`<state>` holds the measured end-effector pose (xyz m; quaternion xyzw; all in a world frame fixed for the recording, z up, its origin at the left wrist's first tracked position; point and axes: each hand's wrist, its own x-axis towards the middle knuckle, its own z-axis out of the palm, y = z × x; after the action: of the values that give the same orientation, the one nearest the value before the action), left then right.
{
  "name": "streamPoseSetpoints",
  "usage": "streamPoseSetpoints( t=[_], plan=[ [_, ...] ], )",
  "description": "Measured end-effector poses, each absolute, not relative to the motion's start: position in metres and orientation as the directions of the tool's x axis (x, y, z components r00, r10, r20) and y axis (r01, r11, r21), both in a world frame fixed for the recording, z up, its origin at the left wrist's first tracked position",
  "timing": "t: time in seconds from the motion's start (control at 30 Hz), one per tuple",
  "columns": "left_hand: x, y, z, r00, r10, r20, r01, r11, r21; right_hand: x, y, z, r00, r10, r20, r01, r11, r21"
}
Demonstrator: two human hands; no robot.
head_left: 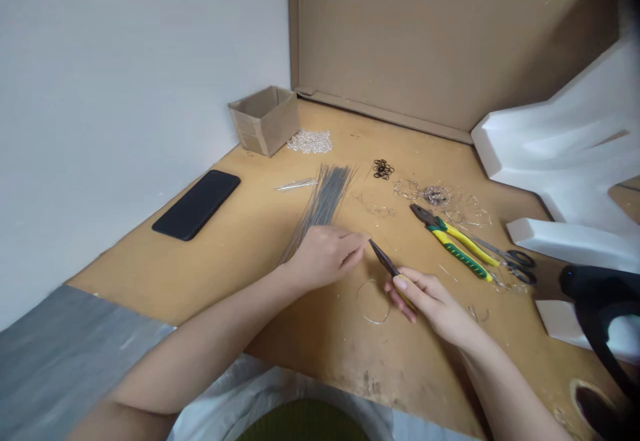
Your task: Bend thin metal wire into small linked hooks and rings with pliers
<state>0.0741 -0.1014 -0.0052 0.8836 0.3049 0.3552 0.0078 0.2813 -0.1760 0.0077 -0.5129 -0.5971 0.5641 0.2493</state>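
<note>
At the left of the worktop [260, 227] lies a black smartphone [197, 205]; farther back stands an open cardboard box [270, 124] with a heap of clear beads [311, 140] by its right side. Thin metal pins [296, 185] lie left of a bundle of straight wires [327, 194], whose long axis slants from near left to far right, its near part behind the left hand [325, 254]. That hand's fingers are drawn together in a pinch; I cannot tell what is between them. A wire ring [358, 307] shows on their near side, closer to the right hand [425, 297]. The right fingers are wrapped around needle-nose pliers [384, 257], which slant from near right to far left, tip at the left fingertips, touching or almost so. Beyond are black rings [383, 169]; farther right, tangled wire [437, 195], yellow-green combination pliers [453, 244] and scissors [520, 261].
</note>
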Motion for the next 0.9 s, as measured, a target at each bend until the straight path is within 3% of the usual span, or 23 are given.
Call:
streamPoseSetpoints(
  t=[0.2, 0.37, 0.67, 0.9],
  plan=[
    [0.072, -0.101, -0.002, 0.577, 0.537, 0.615, 0.516, -0.824, 0.235, 0.282, -0.177, 0.017, -0.315, 0.904, -0.29, 0.428, -0.138, -0.893],
    [0.065, -0.099, 0.011, 0.705, 0.518, 0.485, 0.426, -0.855, 0.295, 0.287, -0.177, 0.021, -0.351, 0.884, -0.308, 0.505, -0.098, -0.858],
    [0.057, -0.099, 0.033, 0.828, 0.465, 0.313, 0.224, -0.786, 0.576, 0.301, -0.179, 0.024, -0.468, 0.829, -0.307, 0.554, 0.005, -0.832],
    [0.055, -0.097, 0.04, 0.902, 0.395, 0.173, 0.098, -0.577, 0.811, 0.305, -0.179, 0.024, -0.559, 0.772, -0.302, 0.497, 0.021, -0.867]
  ],
)
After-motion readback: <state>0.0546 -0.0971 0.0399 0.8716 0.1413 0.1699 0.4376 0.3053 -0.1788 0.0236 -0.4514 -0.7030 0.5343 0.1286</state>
